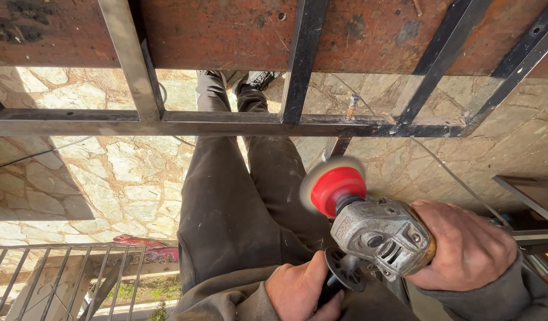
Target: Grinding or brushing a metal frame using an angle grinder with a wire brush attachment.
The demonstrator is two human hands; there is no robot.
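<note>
The angle grinder (pixel 378 235) sits at five o'clock, its red cup brush (pixel 335 189) blurred just below the steel frame (pixel 226 123). My right hand (pixel 467 246) wraps its body, left hand (pixel 298 291) fingers curled round the side handle (pixel 339 276). I judge both grips should stay firm.

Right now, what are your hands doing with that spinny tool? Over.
Right hand grips grinder body. Left hand on black side handle. Red-cupped brush blurred, just below metal frame. Nothing between them.
</note>
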